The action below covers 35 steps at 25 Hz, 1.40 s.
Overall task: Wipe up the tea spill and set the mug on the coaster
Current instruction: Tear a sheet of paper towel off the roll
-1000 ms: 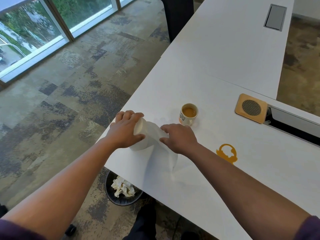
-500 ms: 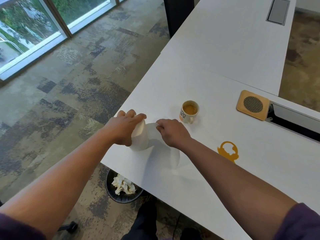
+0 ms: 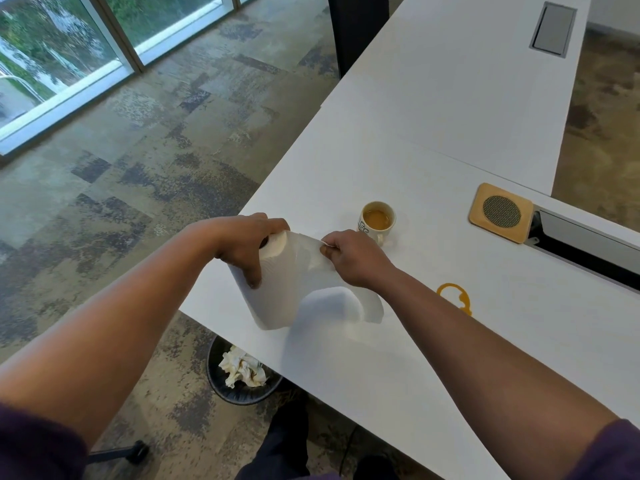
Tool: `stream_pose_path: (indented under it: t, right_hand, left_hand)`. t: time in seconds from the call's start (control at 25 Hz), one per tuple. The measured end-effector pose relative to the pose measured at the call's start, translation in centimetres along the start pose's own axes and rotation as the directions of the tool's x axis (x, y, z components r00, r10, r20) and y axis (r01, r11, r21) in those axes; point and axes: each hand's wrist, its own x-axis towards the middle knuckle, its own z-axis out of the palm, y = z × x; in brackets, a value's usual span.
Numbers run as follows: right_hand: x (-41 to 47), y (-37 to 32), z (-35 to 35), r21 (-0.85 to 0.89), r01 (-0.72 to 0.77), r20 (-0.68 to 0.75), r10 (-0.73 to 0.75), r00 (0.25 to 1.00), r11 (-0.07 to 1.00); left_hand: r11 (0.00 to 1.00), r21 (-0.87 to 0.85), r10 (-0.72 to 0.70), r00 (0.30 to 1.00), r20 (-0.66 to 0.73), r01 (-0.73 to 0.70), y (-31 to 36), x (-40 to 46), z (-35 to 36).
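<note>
A person's left hand (image 3: 247,247) grips the top of a paper towel roll (image 3: 277,289) standing near the edge of a white worktop (image 3: 450,140), fingers curled over its end, while the right hand (image 3: 353,259) pinches a loose sheet (image 3: 346,299) pulled out from the roll. Just beyond the right hand stands a mug (image 3: 376,221) with tea in it, apart from the wooden coaster (image 3: 500,213) that lies farther right beside a cable slot. The orange tea spill (image 3: 455,297) sits ring-shaped on the worktop beside the right forearm, and a bin (image 3: 242,375) holding crumpled paper stands on the carpet under the worktop's edge.
</note>
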Motion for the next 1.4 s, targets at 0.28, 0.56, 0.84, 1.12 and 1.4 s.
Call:
stream_pose_path:
  t: [0.28, 0.56, 0.84, 1.12, 1.4]
  right_hand:
    - [-0.4, 0.7, -0.5, 0.066, -0.033, -0.01, 0.034, 0.999, 0.997]
    - [-0.7, 1.9, -0.6, 0.148, -0.072, -0.056, 0.081, 0.995, 0.986]
    - [-1.3, 3.4, -0.8, 0.037, -0.135, 0.114, 0.13, 0.985, 0.99]
    - [-2.0, 7.8, 0.2, 0.139, -0.368, 0.113, 0.355, 0.928, 0.919]
    - [-2.7, 10.4, 1.5, 0.805, -0.43, 0.148, 0.564, 0.813, 0.409]
  left_hand:
    - [0.998, -0.056, 0.039, 0.999, 0.031, -0.037, -0.1, -0.6, -1.2]
    - [0.99, -0.114, 0.08, 0.997, -0.006, -0.08, -0.5, -1.2, -1.3]
    - [0.96, -0.233, 0.146, 0.988, -0.044, -0.152, -1.5, -1.6, -1.4]
    - [0.935, -0.309, 0.167, 0.985, -0.042, -0.172, -3.2, -2.3, -1.9]
    - [0.929, -0.329, 0.17, 0.985, -0.025, -0.169, -4.1, -2.4, -1.8]
